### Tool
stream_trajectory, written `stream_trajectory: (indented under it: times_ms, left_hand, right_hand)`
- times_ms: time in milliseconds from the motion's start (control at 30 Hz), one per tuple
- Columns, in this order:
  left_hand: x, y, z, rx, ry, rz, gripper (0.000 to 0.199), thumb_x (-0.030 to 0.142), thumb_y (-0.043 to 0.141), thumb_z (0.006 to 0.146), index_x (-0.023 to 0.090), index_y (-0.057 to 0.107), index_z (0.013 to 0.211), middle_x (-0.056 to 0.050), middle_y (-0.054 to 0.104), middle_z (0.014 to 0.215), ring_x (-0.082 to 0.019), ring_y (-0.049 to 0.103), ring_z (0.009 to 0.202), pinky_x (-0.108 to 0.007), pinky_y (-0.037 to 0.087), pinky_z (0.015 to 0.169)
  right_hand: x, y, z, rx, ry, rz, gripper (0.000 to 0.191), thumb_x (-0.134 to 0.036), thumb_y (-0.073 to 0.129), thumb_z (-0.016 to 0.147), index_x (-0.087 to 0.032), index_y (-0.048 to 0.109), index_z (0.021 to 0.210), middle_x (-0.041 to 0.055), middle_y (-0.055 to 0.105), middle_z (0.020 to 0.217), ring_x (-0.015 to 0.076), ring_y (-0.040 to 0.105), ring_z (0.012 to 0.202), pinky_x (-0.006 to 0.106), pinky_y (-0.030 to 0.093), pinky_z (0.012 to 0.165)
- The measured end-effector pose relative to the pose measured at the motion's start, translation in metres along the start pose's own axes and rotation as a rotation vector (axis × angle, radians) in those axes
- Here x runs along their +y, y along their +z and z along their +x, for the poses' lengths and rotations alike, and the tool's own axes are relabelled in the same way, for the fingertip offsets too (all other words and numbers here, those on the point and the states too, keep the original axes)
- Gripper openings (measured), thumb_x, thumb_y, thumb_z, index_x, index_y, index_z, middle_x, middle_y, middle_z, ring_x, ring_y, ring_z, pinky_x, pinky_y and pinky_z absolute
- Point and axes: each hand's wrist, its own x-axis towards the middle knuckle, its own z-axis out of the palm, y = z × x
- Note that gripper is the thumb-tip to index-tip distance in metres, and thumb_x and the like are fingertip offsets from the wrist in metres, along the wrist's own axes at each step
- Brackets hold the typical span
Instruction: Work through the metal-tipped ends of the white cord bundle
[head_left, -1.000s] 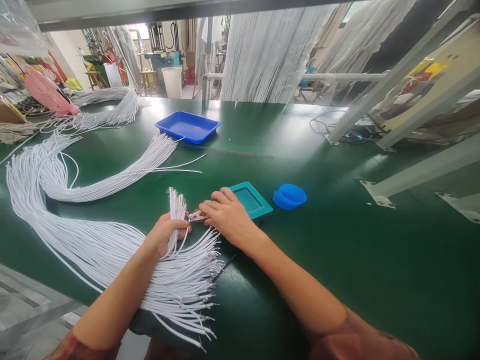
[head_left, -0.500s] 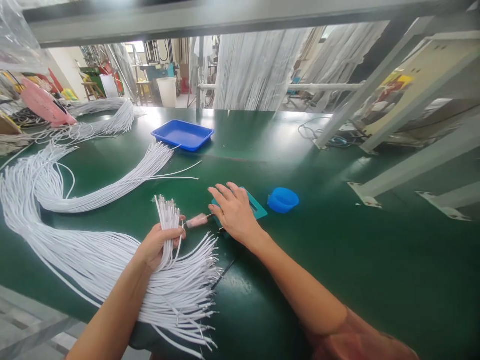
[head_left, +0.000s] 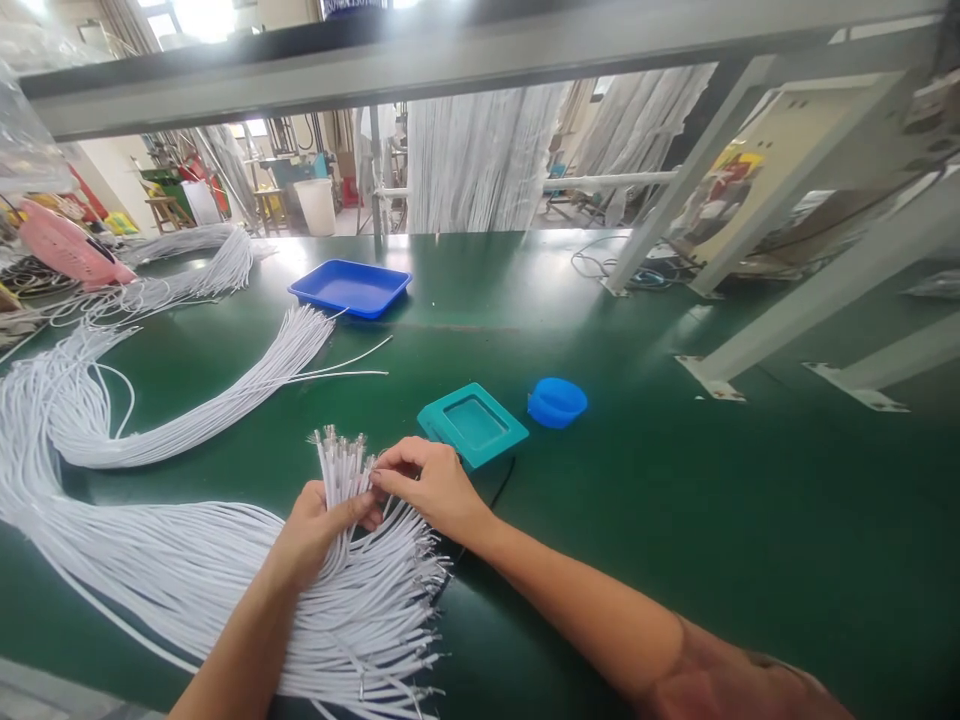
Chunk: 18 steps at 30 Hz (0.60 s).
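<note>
My left hand (head_left: pixel 313 528) is closed around a small bunch of white wires (head_left: pixel 343 478), their metal-tipped ends standing up above the thumb. At the right edge of that bunch, my right hand (head_left: pixel 444 490) pinches a white wire between thumb and index finger. The fingertips partly hide its end. Under and beside both hands spreads a large bundle of white wires (head_left: pixel 202 545), with its loose ends fanned out to the right. A teal device with a square recessed top (head_left: pixel 435 422) lies just beyond my right hand.
A blue cup (head_left: pixel 559 402) stands right of the teal device. Farther back is a blue tray (head_left: pixel 352 306), near a second wire bundle (head_left: pixel 217 405). Metal frame legs (head_left: pixel 720 375) meet the green table at the right. A pink object (head_left: pixel 71 250) sits far left.
My right hand has come back from over the teal device to the bunch in my left hand, and its spread fingers have closed. The pink-handled piece between them no longer shows.
</note>
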Motion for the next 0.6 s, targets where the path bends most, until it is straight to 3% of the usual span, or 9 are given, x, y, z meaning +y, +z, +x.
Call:
stream_trajectory:
  times_ms: [133,233,400,500,600]
  left_hand:
    - [-0.0035,0.0022,0.0029,0.223,0.037,-0.070,0.026,0.029,0.074,0.061,0.011,0.072,0.079,-0.008,0.066,0.072,-0.016,0.055,0.066,-0.024,0.041,0.060]
    - [-0.0037,0.0053,0.0038,0.226,0.054,-0.029,0.028,0.028,0.077,0.057,0.010,0.071,0.077,-0.003,0.059,0.057,-0.010,0.047,0.052,-0.022,0.033,0.048]
    - [-0.0026,0.0085,0.0029,0.263,0.021,-0.049,0.025,0.027,0.079,0.052,0.011,0.069,0.069,0.002,0.049,0.046,-0.007,0.038,0.044,-0.021,0.025,0.043]
    - [-0.0023,0.0088,0.0023,0.272,0.029,-0.063,0.026,0.026,0.080,0.050,0.011,0.070,0.068,0.001,0.052,0.049,-0.007,0.039,0.045,-0.021,0.026,0.043]
    - [-0.0030,0.0084,0.0022,0.282,0.038,-0.050,0.025,0.025,0.080,0.049,0.011,0.070,0.066,-0.001,0.056,0.051,-0.008,0.042,0.046,-0.021,0.028,0.044]
  right_hand:
    - [0.0059,0.0065,0.0001,0.060,0.027,0.082,0.010,-0.025,0.064,0.070,-0.016,0.065,0.066,0.0004,0.061,0.066,0.0104,0.051,0.060,0.022,0.040,0.055]
    - [0.0076,0.0070,0.0011,0.065,0.037,0.136,0.008,-0.024,0.065,0.069,-0.016,0.065,0.068,0.0004,0.060,0.067,0.0113,0.052,0.062,0.022,0.041,0.058]
    - [0.0051,0.0019,0.0071,0.137,0.201,0.496,0.023,-0.036,0.055,0.076,-0.015,0.065,0.078,0.0019,0.061,0.071,0.0115,0.055,0.062,0.025,0.046,0.061]
    - [0.0017,0.0005,0.0080,0.079,0.150,0.403,0.025,-0.037,0.063,0.069,-0.016,0.065,0.082,0.0013,0.061,0.072,0.0112,0.054,0.062,0.023,0.045,0.059]
    - [0.0013,0.0037,0.0053,0.023,0.128,0.206,0.016,-0.031,0.068,0.065,-0.015,0.065,0.070,0.0002,0.059,0.064,0.0106,0.050,0.058,0.022,0.041,0.054]
